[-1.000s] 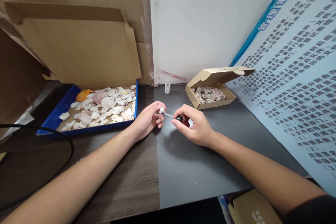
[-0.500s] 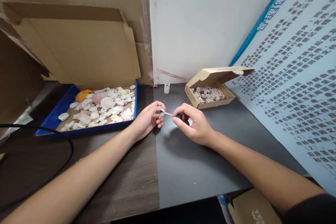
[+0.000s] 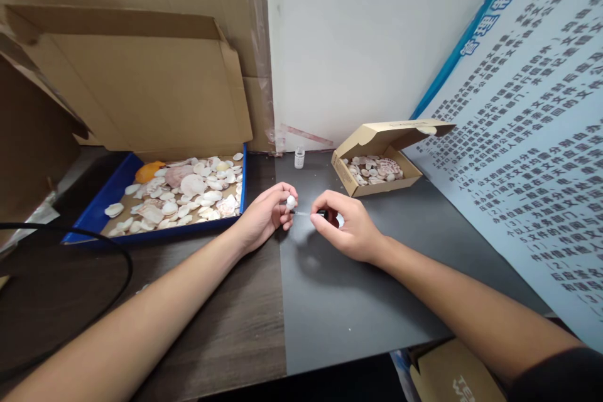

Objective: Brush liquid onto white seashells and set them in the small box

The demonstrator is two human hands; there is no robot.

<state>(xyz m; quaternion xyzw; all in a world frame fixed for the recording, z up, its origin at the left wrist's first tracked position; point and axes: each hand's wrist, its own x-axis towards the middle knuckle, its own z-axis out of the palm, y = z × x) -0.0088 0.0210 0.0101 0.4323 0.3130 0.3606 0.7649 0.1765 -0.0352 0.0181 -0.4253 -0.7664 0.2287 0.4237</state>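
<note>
Between the thumb and fingers of my left hand [image 3: 268,217] is a small white seashell [image 3: 291,202]. My right hand [image 3: 351,226] pinches the black cap of a small brush applicator [image 3: 322,214]. Its thin, pale stem points left, with the tip at the lower edge of the shell; whether the two touch I cannot tell. A white, rounded object partly shows under my right fingers. Behind both hands a small clear bottle [image 3: 299,158] with a printed label stands upright on the dark grey mat [image 3: 325,320].
To the left, an open blue-sided cardboard box [image 3: 87,221] holds many loose shells. A smaller open cardboard box [image 3: 384,188] with shells stands back right. A black cable [image 3: 129,264] loops over the wooden table at left. A white wall [image 3: 358,44] rises behind.
The applicator's tip has dropped slightly from across the shell to its lower edge, so the white shell shows more fully. My right hand has shifted a little downward.
</note>
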